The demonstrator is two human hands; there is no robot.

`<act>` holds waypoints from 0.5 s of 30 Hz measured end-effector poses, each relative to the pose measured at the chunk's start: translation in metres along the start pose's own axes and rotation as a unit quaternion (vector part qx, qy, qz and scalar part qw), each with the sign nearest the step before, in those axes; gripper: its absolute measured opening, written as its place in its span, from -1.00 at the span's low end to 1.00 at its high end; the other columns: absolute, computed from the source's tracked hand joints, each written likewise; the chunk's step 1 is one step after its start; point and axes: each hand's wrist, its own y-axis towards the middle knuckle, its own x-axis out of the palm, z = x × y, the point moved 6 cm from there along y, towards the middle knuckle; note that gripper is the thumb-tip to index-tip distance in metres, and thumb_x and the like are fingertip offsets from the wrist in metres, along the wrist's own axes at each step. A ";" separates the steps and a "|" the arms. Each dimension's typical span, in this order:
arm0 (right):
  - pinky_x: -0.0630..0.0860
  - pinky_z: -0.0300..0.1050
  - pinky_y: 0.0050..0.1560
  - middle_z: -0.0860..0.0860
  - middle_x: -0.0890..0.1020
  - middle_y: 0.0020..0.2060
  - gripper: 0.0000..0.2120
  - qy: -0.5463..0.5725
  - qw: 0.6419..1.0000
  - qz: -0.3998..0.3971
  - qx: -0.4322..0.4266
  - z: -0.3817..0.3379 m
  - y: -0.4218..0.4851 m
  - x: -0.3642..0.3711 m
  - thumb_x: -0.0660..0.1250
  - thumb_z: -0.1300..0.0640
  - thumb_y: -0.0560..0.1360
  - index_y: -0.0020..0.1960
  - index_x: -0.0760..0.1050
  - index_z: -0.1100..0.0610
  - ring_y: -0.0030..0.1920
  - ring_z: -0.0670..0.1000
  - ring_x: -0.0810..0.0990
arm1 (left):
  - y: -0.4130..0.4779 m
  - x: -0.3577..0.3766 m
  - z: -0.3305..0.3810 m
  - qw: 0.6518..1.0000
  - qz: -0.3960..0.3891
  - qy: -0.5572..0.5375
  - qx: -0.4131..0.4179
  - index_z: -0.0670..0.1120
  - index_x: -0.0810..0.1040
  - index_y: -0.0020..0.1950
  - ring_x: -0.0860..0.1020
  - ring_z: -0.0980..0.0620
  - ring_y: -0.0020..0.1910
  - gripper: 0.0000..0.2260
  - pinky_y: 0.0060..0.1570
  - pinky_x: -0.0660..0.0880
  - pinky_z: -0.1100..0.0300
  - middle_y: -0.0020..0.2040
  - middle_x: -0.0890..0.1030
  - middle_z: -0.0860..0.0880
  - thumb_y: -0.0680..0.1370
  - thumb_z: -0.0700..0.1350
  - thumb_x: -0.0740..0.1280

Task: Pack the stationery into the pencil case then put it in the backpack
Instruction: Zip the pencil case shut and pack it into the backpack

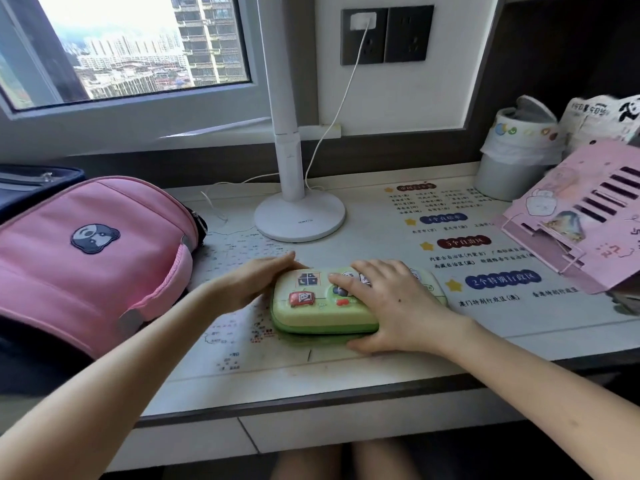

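A green pencil case [313, 311] with cartoon stickers lies closed on the desk mat near the front edge. My right hand [391, 301] rests flat on top of its right half, thumb curled under the front side. My left hand [258, 280] holds the case's left end, fingers along the far edge. A pink backpack [93, 258] with a panda patch lies on its side at the left of the desk, close to my left forearm. No loose stationery is in sight.
A white desk lamp [299, 216] stands behind the case, its cable running to a wall socket [363, 32]. A pink bookstand [581, 216] leans at the right, with a small lined bin [512, 164] and a panda bag [602, 119] behind it.
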 end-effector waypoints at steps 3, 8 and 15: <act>0.06 0.01 0.41 0.09 0.20 0.45 -0.11 -0.006 1.000 0.001 -0.003 0.001 0.001 -0.001 0.27 -0.37 0.32 0.50 -0.03 -0.12 0.43 0.09 0.17 | 0.007 -0.006 -0.002 1.000 0.008 0.012 -0.013 -0.09 0.57 -0.01 0.56 0.01 -0.03 -0.77 0.05 0.45 0.17 -0.01 0.63 -0.08 0.62 -0.12 0.12; 0.11 -0.01 0.37 0.07 0.26 0.42 -0.12 0.021 1.000 -0.003 -0.004 0.013 0.013 -0.003 0.33 -0.36 0.30 0.49 0.04 -0.13 0.40 0.06 0.22 | 0.021 -0.016 0.004 0.998 0.017 0.015 -0.052 -0.17 0.56 -0.01 0.50 0.01 -0.10 -0.81 -0.07 0.44 0.20 -0.11 0.61 -0.08 0.58 -0.29 0.15; 0.12 -0.02 0.35 0.04 0.28 0.41 -0.14 0.036 0.999 0.003 0.008 0.028 0.031 0.000 0.35 -0.34 0.29 0.48 0.08 -0.16 0.39 0.04 0.23 | 0.042 -0.029 0.011 0.980 0.059 0.192 -0.012 -0.03 0.62 -0.09 0.50 -0.09 -0.09 -0.86 -0.11 0.44 0.08 0.01 0.64 -0.18 0.56 -0.15 0.26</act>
